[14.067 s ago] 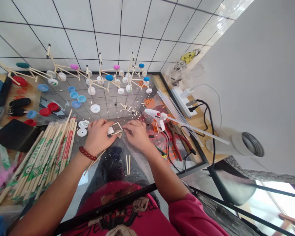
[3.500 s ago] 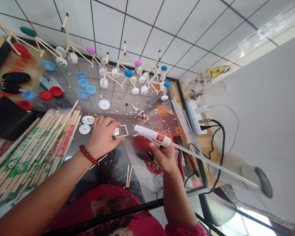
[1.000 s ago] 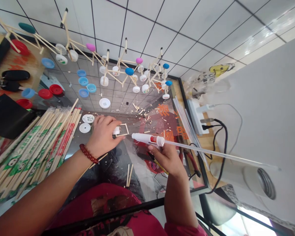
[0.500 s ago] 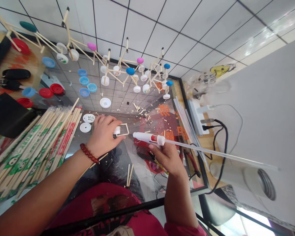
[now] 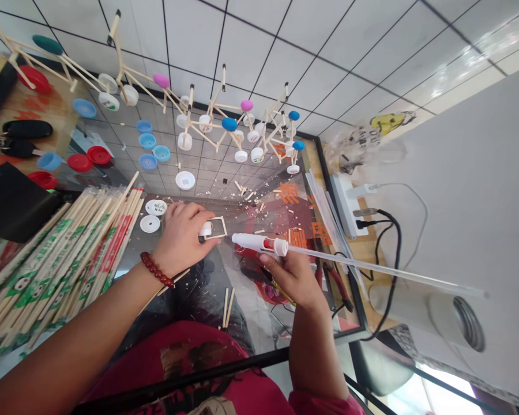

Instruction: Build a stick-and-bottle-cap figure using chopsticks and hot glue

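Note:
My left hand (image 5: 185,233) pinches a small rectangular frame of wooden sticks (image 5: 224,226) with a white bottle cap (image 5: 205,229) at its near end. Fingers and thumb close on the frame's two long sides, and the palm hides part of the cap. In my right hand (image 5: 292,274) is a white hot glue gun (image 5: 259,243), its nozzle pointing left, close to the frame's open corner but apart from it. A long clear glue stick (image 5: 384,268) runs out of the gun's back to the right.
Stick-and-cap models (image 5: 229,124) line the wall. Blue caps (image 5: 147,141) and white caps (image 5: 150,223) lie on the glass table. Wrapped chopsticks (image 5: 78,259) are piled at left. Wood scraps (image 5: 259,207) are scattered ahead. Pliers (image 5: 339,285) and a power strip (image 5: 346,204) are at right.
The glue gun has shifted very slightly left, toward the frame. My left hand keeps the frame and cap in the same place.

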`<state>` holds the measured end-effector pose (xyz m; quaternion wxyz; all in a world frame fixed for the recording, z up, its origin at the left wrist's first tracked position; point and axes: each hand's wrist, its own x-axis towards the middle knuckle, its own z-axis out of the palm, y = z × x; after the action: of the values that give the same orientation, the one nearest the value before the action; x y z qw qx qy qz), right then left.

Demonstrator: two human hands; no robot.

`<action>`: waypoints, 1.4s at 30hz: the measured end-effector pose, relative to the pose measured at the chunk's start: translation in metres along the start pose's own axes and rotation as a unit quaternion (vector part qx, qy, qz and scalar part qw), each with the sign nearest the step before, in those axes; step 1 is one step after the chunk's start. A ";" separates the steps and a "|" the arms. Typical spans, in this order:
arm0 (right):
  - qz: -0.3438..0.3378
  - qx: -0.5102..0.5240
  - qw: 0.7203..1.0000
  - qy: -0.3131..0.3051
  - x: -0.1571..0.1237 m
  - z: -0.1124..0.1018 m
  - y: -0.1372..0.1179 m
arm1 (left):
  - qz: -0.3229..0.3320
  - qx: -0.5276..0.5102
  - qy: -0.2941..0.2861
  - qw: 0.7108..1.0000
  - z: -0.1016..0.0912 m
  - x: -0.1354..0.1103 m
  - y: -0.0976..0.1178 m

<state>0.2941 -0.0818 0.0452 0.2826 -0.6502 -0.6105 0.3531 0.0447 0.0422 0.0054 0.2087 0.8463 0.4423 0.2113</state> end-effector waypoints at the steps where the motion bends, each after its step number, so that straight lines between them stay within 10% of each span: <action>1: -0.002 -0.002 1.000 0.002 0.000 0.000 0.000 | 0.002 -0.001 0.001 1.000 0.000 0.000 0.000; 42: -0.021 -0.019 1.000 0.002 0.006 -0.002 -0.003 | 0.001 -0.007 -0.008 1.000 -0.002 0.000 0.002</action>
<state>0.2939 -0.0753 0.0483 0.2787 -0.6430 -0.6303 0.3341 0.0446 0.0417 0.0078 0.2179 0.8469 0.4381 0.2083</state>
